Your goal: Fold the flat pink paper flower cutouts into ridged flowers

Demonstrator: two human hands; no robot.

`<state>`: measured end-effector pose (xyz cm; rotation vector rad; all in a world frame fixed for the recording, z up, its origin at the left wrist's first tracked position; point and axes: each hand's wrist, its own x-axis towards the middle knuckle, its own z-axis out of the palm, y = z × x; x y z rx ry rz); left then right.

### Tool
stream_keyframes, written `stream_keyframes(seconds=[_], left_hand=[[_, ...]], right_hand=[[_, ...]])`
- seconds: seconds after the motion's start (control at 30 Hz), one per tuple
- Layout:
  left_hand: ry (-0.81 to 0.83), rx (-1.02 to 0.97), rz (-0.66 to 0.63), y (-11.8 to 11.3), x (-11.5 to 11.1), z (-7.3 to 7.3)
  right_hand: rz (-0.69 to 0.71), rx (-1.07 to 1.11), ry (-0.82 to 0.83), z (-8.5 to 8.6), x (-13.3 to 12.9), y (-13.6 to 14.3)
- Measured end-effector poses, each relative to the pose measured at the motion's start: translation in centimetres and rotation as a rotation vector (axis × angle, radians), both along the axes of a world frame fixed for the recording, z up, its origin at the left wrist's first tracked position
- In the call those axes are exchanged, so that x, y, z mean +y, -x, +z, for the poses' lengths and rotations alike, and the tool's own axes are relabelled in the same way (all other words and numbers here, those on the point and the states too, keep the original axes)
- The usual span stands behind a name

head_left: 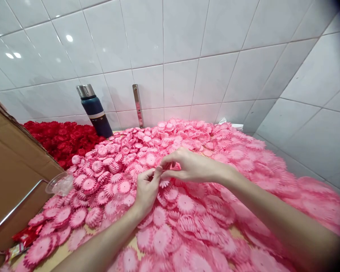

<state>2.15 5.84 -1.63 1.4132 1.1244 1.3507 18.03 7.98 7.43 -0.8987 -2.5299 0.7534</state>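
My left hand (147, 189) is closed, thumb pressed against the bent fingers. Its tip meets my right hand (184, 166), whose thumb and fingers curl inward in a pinch. What lies between the fingertips is mostly hidden; a bit of pale pink fringed petal (164, 184) shows just under them, and I cannot tell whether it is held. Below and all around both hands spreads a deep heap of pink fringed fabric flower discs (185, 203), many with a small hole in the middle.
Red flower pieces (65, 141) are piled at the back left beside a dark blue bottle (96, 113). A clear plastic bowl (61, 184) and a cardboard box (14, 151) stand at the left, near a red wrapper (27, 236). A metal strip (137, 105) leans on the tiled wall (181, 30).
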Motion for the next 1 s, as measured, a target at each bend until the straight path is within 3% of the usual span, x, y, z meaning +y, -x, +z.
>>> stream_keyframes(seconds=[0.1,0.27,0.33,0.57,0.8,1.0], left_hand=[[-0.027,0.003,-0.014,0.1,0.0,-0.1],[-0.007,0.022,-0.034,-0.1,-0.2,0.1],[0.004,0.016,-0.030,-0.3,-0.2,0.4],[-0.039,0.015,-0.035,-0.2,-0.2,0.4],[-0.109,0.163,-0.052,-0.5,-0.5,0.6],[-0.199,0.250,-0.066,-0.7,-0.7,0.8]], right_hand=[[-0.052,0.010,-0.042,-0.3,0.6,-0.3],[-0.519,0.037,-0.286,-1.2,2.7,-2.4],[-0.561,0.008,-0.335,-1.4,3.0,-3.2],[-0.162,-0.058,-0.133,-0.4,1.7,-2.1],[-0.215,-0.037,-0.199,-1.4,1.8,-0.5],[-0.084,-0.091,-0.237,-2.0,5.6,3.6]])
